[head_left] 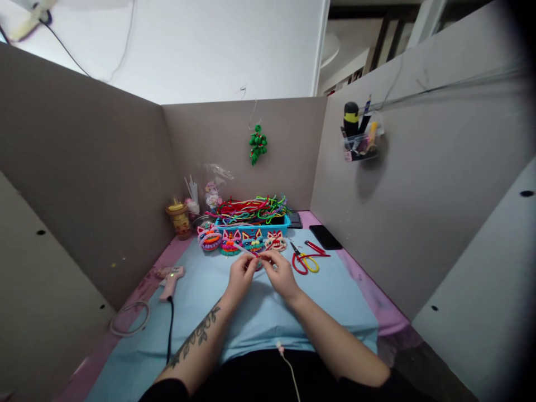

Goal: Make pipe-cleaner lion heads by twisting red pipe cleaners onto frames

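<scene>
My left hand [242, 273] and my right hand [280, 274] meet over the middle of the blue-covered table, fingers pinched together. Between them is a small pipe cleaner piece [258, 266], with pink and teal showing below the fingertips; most of it is hidden. A pale lilac strip [243, 249] sticks out up and left from the fingers of my left hand. Just beyond the hands stand several fuzzy pipe cleaner animal heads, among them a purple and orange one [209, 238], a pink one [230, 242] and a cream and red one [275, 241].
Behind the heads, a blue basket [234, 229] holds many coloured pipe cleaners [251, 210]. Scissors [305, 261] with red and yellow handles and a black phone [325, 237] lie right. A pink glue gun [171, 283] with a cord lies left. Grey partitions [247, 145] enclose the table.
</scene>
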Demonstrator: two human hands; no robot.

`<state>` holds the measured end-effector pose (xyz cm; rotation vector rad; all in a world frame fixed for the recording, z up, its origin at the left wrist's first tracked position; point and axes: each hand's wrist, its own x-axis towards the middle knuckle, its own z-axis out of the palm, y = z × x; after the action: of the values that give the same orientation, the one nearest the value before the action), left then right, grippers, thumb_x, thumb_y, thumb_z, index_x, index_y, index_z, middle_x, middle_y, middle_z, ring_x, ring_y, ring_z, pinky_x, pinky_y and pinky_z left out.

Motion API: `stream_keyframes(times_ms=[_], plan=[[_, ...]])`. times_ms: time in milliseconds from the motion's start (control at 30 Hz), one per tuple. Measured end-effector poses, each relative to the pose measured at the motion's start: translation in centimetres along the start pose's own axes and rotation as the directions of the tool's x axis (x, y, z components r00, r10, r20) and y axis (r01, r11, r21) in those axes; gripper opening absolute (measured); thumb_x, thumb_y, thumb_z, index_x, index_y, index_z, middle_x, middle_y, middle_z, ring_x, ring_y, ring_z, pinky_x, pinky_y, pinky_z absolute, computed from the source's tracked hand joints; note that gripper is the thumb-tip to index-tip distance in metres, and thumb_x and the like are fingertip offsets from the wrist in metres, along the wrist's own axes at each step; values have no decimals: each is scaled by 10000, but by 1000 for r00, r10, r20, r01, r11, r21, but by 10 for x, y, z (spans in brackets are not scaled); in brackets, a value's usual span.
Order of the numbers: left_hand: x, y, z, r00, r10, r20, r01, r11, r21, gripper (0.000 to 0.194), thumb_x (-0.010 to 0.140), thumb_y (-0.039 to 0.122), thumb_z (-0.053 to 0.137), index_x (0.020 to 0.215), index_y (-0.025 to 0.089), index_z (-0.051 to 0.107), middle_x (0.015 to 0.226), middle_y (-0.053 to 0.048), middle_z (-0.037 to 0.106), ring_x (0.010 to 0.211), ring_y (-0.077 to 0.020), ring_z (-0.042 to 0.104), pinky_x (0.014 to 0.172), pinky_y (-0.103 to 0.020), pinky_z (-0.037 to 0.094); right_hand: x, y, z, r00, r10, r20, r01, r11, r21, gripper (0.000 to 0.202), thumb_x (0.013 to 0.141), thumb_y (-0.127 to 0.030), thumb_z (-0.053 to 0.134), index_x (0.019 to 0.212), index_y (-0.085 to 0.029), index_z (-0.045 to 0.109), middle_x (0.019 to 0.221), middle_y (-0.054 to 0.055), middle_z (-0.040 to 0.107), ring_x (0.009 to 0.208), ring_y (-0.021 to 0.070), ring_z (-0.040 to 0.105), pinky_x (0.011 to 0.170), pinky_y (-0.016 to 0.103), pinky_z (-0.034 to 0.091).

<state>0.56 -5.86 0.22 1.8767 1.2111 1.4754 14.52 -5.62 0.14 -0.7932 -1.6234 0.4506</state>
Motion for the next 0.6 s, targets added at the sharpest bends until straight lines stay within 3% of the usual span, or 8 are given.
stream_keyframes(times_ms=[200,433,600], plan=[[-8,-24,0,998,32,45,-38,991,125,220,811,359,528,778,169,636,709,-27,622,637,-132,540,623,-244,428,-15,21,3,999,-18,45,19,999,-30,185,836,-173,491,940,-192,643,865,58,630,817,165,585,729,297,491],[-8,-21,-1,997,59,56,-67,986,152,227,812,349,534,767,165,659,736,-40,644,655,-136,565,646,-249,443,-17,19,3,995,-57,86,57,998,2,222,844,-145,468,1001,-185,621,875,58,606,785,153,564,690,282,479],[-9,-17,-1,998,-9,56,5,996,84,239,808,338,533,758,154,676,764,-58,678,679,-147,603,649,-252,463,-18,24,3,992,-91,89,90,996,11,238,842,-115,452,982,-197,626,892,58,588,852,165,557,753,313,479]])
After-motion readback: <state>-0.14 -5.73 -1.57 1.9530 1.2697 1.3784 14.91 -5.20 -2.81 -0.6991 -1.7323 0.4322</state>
